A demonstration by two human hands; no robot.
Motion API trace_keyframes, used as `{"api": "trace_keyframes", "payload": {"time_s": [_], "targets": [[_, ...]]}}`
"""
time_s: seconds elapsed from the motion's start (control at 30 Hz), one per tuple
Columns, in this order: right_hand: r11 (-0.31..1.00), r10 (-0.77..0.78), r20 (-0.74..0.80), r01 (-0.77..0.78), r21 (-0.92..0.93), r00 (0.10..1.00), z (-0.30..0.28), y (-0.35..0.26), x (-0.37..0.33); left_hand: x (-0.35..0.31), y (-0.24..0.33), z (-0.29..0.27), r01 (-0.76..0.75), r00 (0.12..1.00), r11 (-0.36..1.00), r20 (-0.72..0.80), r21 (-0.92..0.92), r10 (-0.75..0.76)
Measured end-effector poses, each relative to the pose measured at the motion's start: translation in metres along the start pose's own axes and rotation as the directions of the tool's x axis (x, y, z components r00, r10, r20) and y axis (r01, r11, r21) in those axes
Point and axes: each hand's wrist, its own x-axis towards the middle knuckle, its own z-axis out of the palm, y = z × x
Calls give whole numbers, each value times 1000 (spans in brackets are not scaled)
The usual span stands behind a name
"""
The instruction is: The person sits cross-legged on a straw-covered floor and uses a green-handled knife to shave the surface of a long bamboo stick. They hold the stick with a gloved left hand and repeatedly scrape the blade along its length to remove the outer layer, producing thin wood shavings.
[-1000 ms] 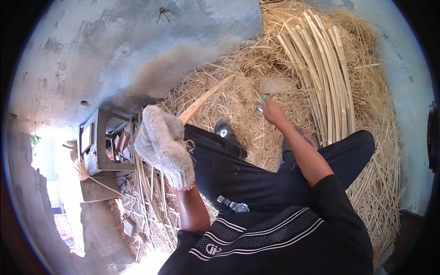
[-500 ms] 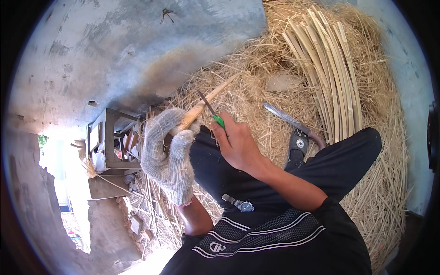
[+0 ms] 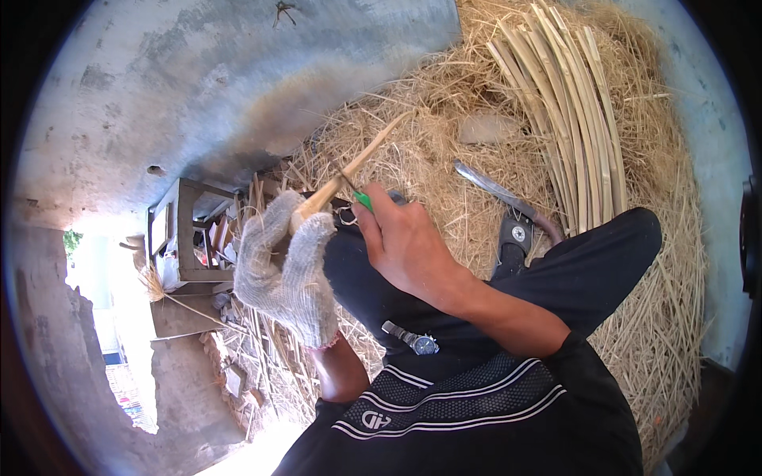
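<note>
My left hand (image 3: pixel 287 274), in a grey knitted glove, is closed round the thick lower end of a pale wooden strip (image 3: pixel 367 153), which looks like split bamboo. The strip slants up and away to the right, tapering to a thin tip. Bare, my right hand (image 3: pixel 411 247) grips a small knife (image 3: pixel 363 199) by its green handle. Its thin dark blade lies across the strip just beyond the gloved fingers. Whether the edge bites into the wood cannot be made out.
Straw (image 3: pixel 444 103) covers the floor. Several long pale strips (image 3: pixel 573 119) lie bundled at the far right. A curved chopping knife (image 3: pixel 494 187) rests by a black shoe (image 3: pixel 513 244). A wristwatch (image 3: pixel 423 344) sits on my lap. At left stands a cluttered shelf box (image 3: pixel 189 238) against the wall.
Both hands have shifted slightly left. The knife has moved left with my right hand, its blade still across the strip. The strip now points up more steeply.
</note>
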Motion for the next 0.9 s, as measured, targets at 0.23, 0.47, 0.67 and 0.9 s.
{"api": "trace_keyframes", "payload": {"time_s": [0.23,0.47,0.67,0.9], "targets": [[990,-48,-95,34,-139,994,12,27,12,11,-5,-9,-99,991,978,103,183,81],[998,-33,71,28,62,997,0,-9,7,11,-8,-19,-76,988,991,139,113,60],[982,138,-16,-138,-129,990,18,61,20,5,-1,-16,-9,984,990,179,139,-17],[975,-193,-71,200,98,979,13,13,11,2,-5,-18,-39,989,998,146,55,31]]}}
